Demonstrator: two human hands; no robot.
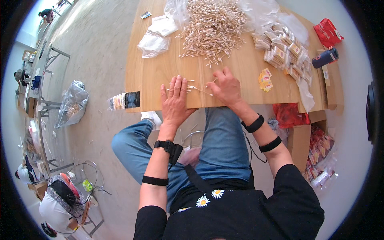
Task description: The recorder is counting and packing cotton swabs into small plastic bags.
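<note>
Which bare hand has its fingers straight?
The left hand: its fingers extend flat over the light wooden table; the right hand curls, seemingly pinching a thin white-tipped cotton swab.

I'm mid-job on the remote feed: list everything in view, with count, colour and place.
Table: one, pale wood, in front
Swab pile: too many to count, whitish, table's far middle
Loose swabs: several, white-tipped, between the hands
Flat bags: several, clear, left of pile
Swab packs: many, pale, right of pile
Cards: several, yellow-orange, below packs
Swab packet: one, clear, table's left edge
Red bag: one, upper right
Bottle: one, dark blue, right edge
Floor bag: one, clear, left
Boxes: several, brown, lower right
Left-side clutter: uncountable, mixed
Co-worker: one, far upper left
Armbands: four, black, forearms
Hands: two, bare; left flat, right curled at a swab
</note>
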